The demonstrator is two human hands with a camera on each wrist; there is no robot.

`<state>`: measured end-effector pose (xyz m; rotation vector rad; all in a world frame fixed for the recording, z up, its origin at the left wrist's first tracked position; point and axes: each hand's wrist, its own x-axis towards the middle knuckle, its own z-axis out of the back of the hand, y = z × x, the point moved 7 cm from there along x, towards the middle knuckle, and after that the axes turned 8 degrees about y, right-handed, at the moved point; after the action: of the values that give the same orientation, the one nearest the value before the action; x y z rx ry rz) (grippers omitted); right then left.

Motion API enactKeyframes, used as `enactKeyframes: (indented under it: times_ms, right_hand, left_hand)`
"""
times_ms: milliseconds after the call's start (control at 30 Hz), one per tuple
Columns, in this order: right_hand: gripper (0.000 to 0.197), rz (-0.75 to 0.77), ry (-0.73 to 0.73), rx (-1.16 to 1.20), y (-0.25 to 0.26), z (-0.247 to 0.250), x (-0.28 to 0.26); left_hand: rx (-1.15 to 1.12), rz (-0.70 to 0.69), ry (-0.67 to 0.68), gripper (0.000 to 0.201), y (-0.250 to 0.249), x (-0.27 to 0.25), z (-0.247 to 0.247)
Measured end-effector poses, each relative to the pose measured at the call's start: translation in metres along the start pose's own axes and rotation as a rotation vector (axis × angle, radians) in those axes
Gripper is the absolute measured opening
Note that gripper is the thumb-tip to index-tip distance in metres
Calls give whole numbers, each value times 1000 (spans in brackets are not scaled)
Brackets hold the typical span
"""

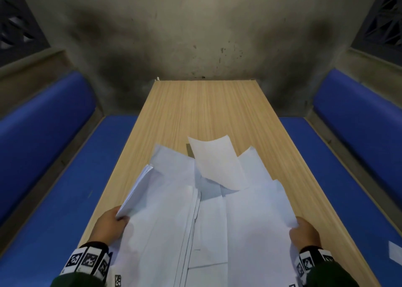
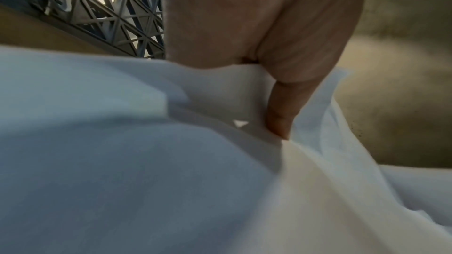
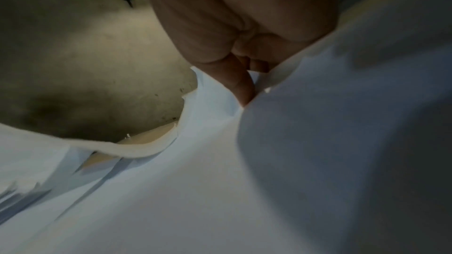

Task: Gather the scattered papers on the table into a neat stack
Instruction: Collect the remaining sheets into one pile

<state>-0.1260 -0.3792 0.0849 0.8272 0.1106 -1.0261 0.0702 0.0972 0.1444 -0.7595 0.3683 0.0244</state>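
A loose, fanned pile of white papers (image 1: 208, 217) covers the near half of the wooden table (image 1: 208, 106), with sheets overlapping at different angles. One curled sheet (image 1: 215, 162) sticks up at the far side of the pile. My left hand (image 1: 109, 225) grips the pile's left edge, thumb on top. My right hand (image 1: 304, 232) grips the right edge. In the left wrist view my thumb (image 2: 283, 107) presses into the papers (image 2: 146, 161). In the right wrist view my thumb (image 3: 239, 84) pinches the papers (image 3: 244, 181).
Blue padded benches (image 1: 54, 178) (image 1: 348, 156) run along both sides of the table. A stained concrete wall (image 1: 195, 36) stands at the table's far end. One stray white sheet (image 1: 394, 252) lies on the right bench seat near the frame edge.
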Motion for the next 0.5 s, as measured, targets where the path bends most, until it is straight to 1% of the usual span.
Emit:
enactKeyframes:
  times_ms: [67,133,267,367,433,500]
  right_hand:
    - [42,11,-36,-25,3,17,-7]
    - [37,20,-74,-55,3,32,-12]
    - [31,38,-114,-102,-2,46,-15]
    - [31,30,-111,-130,-5,44,-18]
    - [30,27,-109,-144,-6,43,-21]
    - [19,31,-117,-144,-6,44,-24]
  left_hand:
    - [6,32,-12,10,5,-3,2]
    - [52,36,-38,10,4,-7,10]
    - [104,-23,-159,15,-18,-24,50]
    - [-25,-47,-186,13,-29,-23,79]
    - [-129,-67,-194,16,-38,-11,91]
    - [-232,-57,-186,23,-50,6,86]
